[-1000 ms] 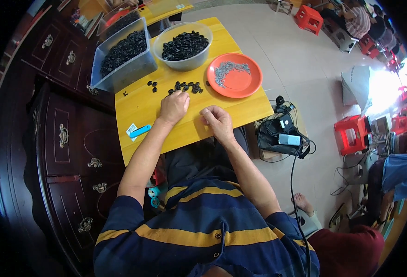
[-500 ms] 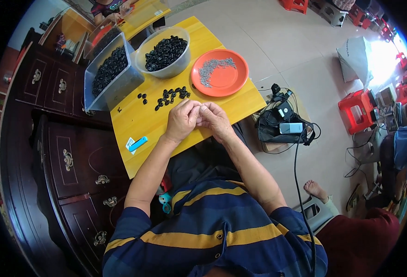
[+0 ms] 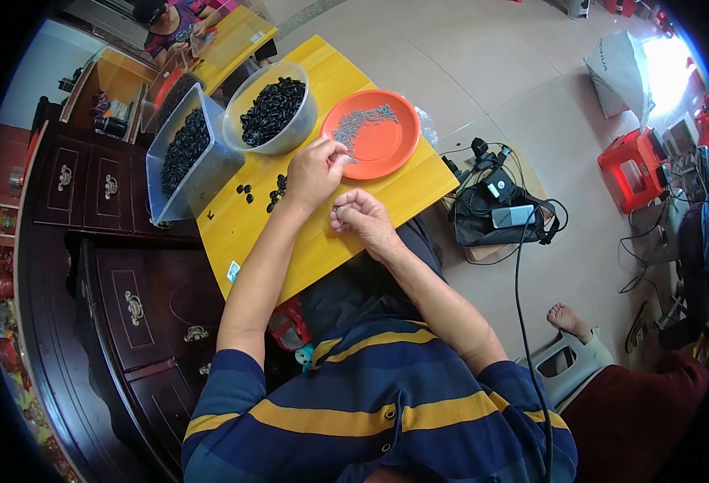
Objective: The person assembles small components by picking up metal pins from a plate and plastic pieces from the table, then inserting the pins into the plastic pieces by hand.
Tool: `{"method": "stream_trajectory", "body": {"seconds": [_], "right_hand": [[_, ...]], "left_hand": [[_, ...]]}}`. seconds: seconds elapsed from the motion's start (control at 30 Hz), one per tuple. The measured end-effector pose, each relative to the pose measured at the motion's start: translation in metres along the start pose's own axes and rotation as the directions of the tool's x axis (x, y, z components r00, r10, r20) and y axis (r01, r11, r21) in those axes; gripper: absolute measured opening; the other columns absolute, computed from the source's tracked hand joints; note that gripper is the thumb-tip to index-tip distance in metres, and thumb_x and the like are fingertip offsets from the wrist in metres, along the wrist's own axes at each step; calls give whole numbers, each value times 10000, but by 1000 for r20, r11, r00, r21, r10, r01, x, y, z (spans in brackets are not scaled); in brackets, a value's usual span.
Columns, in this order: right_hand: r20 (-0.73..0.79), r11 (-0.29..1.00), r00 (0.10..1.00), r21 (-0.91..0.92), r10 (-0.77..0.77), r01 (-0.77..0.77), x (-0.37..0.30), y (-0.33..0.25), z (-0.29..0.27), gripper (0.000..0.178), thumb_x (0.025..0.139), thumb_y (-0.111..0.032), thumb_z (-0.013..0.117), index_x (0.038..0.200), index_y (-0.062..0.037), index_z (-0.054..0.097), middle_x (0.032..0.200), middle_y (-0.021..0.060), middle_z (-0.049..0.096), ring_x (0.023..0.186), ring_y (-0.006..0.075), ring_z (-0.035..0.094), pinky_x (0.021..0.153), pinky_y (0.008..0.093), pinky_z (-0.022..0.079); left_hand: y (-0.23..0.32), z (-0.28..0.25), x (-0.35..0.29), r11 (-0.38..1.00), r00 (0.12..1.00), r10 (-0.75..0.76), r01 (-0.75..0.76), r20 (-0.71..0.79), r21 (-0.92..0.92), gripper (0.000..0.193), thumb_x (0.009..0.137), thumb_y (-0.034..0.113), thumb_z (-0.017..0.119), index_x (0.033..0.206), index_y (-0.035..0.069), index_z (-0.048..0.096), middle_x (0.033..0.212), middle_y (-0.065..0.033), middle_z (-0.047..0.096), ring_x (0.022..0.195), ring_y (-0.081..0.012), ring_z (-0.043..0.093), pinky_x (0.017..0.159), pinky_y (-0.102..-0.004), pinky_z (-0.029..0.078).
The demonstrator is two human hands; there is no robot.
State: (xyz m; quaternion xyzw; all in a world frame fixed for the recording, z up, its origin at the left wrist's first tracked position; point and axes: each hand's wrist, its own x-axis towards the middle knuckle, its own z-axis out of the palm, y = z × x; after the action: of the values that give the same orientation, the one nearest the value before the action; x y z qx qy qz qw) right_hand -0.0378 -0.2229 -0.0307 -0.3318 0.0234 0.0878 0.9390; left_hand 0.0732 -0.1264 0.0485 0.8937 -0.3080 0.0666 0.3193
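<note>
My left hand is at the near left rim of an orange plate, its thumb and fingertips pinched together. What they hold, if anything, is too small to make out. On the plate lies a curved heap of small grey pins. Closer to me, my right hand pinches a small black plastic piece between thumb and fingers above the yellow table. Several loose black oval pieces lie beside my left wrist, partly hidden by it.
A round clear tub and a rectangular clear bin, both full of black pieces, stand at the far left. A dark wooden cabinet borders the table's left side. Right of the table sits a black bag with cables. Another person works beyond.
My hands have come apart. The left moved forward to the plate, while the right stayed near the table's front with the black piece. The view has shifted slightly; my left forearm now hides the blue tool.
</note>
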Motion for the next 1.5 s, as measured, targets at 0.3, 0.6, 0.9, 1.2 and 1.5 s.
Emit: {"method": "stream_trajectory", "body": {"seconds": [0.3, 0.6, 0.9, 1.2, 1.5], "right_hand": [[36, 999, 999, -52, -9, 11, 2, 9, -1, 203, 953, -60, 572, 1151, -18, 555, 946, 60, 649, 819, 110, 623, 775, 255, 518], [57, 996, 998, -91, 2, 3, 4, 8, -5, 192, 965, -70, 574, 1148, -15, 556, 963, 59, 649, 837, 108, 620, 784, 259, 518], [57, 998, 998, -68, 6, -2, 3, 8, -3, 176, 963, -58, 558, 1134, -15, 551, 946, 53, 632, 817, 105, 608, 767, 261, 519], [54, 999, 998, -46, 15, -13, 3, 4, 0, 162, 948, -43, 559, 1108, -17, 554, 922, 46, 616, 796, 105, 599, 738, 263, 517], [-14, 999, 999, 15, 38, -38, 1, -4, -3, 115, 973, -126, 569, 1034, -39, 612, 835, 13, 619, 715, 80, 583, 686, 223, 502]], "left_hand": [[-40, 36, 41, 923, 995, 61, -85, 74, 376, 108, 813, 162, 671, 896, 112, 721, 871, -89, 678, 806, -293, 668, 703, -400, 532], [-35, 37, 44, 967, 992, 40, -69, 123, 244, 129, 828, 194, 644, 898, 121, 725, 886, -92, 671, 819, -303, 665, 714, -419, 544], [-23, 48, 48, 965, 988, 63, -96, 139, 246, 112, 826, 191, 653, 871, 110, 716, 876, -87, 672, 822, -292, 662, 714, -408, 532], [-22, 51, 51, 923, 966, 148, -213, 213, 321, 100, 838, 154, 601, 884, 65, 601, 849, -115, 634, 797, -313, 647, 684, -436, 517], [3, 2, -4, 982, 1000, -19, 19, 2, -187, 46, 835, 46, 580, 863, 32, 546, 722, -125, 615, 616, -253, 616, 572, -370, 485]]}}
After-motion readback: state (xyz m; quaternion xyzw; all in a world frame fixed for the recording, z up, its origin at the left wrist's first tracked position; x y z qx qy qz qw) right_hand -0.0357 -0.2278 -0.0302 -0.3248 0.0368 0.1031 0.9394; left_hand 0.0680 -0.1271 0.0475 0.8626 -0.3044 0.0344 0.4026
